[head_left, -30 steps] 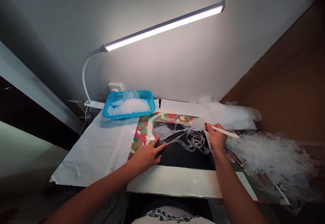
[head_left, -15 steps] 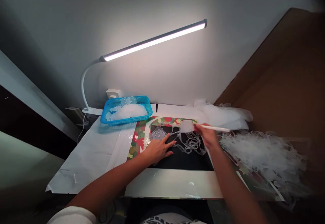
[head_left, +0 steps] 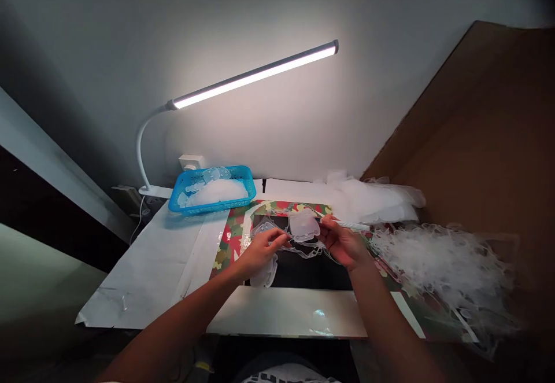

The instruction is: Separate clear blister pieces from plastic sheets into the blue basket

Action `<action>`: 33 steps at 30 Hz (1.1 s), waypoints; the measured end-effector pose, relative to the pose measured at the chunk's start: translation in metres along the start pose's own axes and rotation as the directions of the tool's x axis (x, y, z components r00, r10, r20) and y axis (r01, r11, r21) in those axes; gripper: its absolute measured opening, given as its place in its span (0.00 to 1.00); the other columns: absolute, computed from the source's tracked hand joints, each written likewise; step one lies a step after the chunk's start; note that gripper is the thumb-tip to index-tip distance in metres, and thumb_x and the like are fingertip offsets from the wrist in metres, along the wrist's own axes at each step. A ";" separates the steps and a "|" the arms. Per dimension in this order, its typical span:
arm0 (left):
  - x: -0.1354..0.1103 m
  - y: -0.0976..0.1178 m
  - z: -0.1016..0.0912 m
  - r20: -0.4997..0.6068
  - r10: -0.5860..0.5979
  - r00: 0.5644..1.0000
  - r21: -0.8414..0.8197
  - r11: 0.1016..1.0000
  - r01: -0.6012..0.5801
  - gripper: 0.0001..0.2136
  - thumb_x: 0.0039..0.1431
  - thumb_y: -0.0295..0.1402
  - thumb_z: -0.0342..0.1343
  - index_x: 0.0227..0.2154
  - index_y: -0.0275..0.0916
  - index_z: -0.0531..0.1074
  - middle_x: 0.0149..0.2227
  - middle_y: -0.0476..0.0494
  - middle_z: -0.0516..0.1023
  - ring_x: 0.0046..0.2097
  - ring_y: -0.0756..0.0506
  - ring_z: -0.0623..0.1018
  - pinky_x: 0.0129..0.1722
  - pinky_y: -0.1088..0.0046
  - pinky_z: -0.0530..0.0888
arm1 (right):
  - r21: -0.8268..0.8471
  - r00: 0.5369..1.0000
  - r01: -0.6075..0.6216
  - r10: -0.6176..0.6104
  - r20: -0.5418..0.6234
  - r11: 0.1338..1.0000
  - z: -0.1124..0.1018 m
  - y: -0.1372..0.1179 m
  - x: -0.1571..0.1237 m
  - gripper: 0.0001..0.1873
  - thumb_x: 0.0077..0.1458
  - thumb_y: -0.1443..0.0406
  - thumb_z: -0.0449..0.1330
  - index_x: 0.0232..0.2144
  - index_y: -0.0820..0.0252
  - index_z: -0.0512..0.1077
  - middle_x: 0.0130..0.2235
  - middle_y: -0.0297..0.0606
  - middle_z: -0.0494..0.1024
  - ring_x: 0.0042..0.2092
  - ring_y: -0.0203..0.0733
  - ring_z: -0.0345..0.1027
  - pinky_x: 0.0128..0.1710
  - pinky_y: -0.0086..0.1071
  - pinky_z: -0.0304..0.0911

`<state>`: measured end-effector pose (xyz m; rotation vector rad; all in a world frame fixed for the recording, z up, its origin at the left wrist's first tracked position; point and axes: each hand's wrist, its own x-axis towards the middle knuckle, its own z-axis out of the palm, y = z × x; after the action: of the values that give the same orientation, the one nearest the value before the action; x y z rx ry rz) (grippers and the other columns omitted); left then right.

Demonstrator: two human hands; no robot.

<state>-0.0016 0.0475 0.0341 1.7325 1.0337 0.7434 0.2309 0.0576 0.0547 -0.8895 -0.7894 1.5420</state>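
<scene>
A black mat (head_left: 312,270) with a camouflage-patterned border lies on the table, under a web of clear plastic film (head_left: 314,250). My left hand (head_left: 260,250) is closed, pinching the edge of that film and lifting it; a clear cut piece (head_left: 265,274) hangs below it. In my right hand (head_left: 342,241) a thin white stick tool (head_left: 353,225) is gripped, and the fingertips also hold a small clear rounded plastic piece (head_left: 304,225) just above the mat. The two hands are close together over the mat's middle.
A blue basket (head_left: 211,191) of clear plastic pieces stands at the back left by a white desk lamp (head_left: 243,79). A heap of clear plastic scrap (head_left: 437,264) lies at the right, white bags (head_left: 377,201) behind it, and a brown cardboard wall (head_left: 477,140) rises on the right.
My left hand went from lying flat on the film to pinching and lifting it. My right hand moved left and brought the clear piece toward the left hand. The view shifted slightly.
</scene>
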 end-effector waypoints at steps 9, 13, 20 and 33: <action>-0.029 0.028 -0.001 0.163 -0.159 0.974 -0.657 0.718 0.227 0.15 0.59 0.43 0.57 0.35 0.34 0.75 0.34 0.40 0.81 0.19 0.57 0.52 0.19 0.77 0.48 | 0.012 0.994 -0.068 0.066 0.086 0.998 0.013 0.008 -0.019 0.13 0.43 0.61 0.70 0.24 0.55 0.68 0.28 0.28 0.77 0.36 0.41 0.75 0.38 0.34 0.71; -0.033 0.031 -0.001 0.154 -0.162 0.975 -0.646 0.730 0.223 0.14 0.59 0.43 0.57 0.34 0.34 0.75 0.32 0.43 0.80 0.19 0.57 0.52 0.19 0.77 0.47 | -0.005 0.990 -0.066 0.066 0.128 0.998 0.007 0.007 -0.024 0.12 0.48 0.61 0.68 0.24 0.55 0.67 0.30 0.29 0.78 0.36 0.40 0.75 0.40 0.34 0.70; -0.032 0.023 -0.003 0.053 -0.209 0.977 -0.608 0.769 0.197 0.19 0.57 0.46 0.60 0.40 0.35 0.78 0.26 0.49 0.73 0.21 0.56 0.57 0.20 0.79 0.52 | -0.035 0.975 -0.068 0.073 0.210 0.997 0.022 0.010 -0.029 0.15 0.50 0.60 0.67 0.23 0.56 0.64 0.33 0.33 0.80 0.40 0.43 0.76 0.43 0.38 0.71; -0.050 -0.004 -0.025 -0.097 -0.186 0.978 -0.588 0.803 0.094 0.21 0.55 0.47 0.60 0.41 0.34 0.78 0.23 0.51 0.66 0.25 0.54 0.60 0.25 0.77 0.57 | -0.093 0.949 -0.021 0.049 0.311 0.995 0.046 0.026 -0.017 0.11 0.53 0.62 0.66 0.26 0.57 0.68 0.39 0.37 0.81 0.40 0.43 0.76 0.43 0.38 0.71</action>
<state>-0.0465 0.0138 0.0377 1.0691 0.8965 0.9852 0.1800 0.0361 0.0570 -0.7333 -1.0817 1.7152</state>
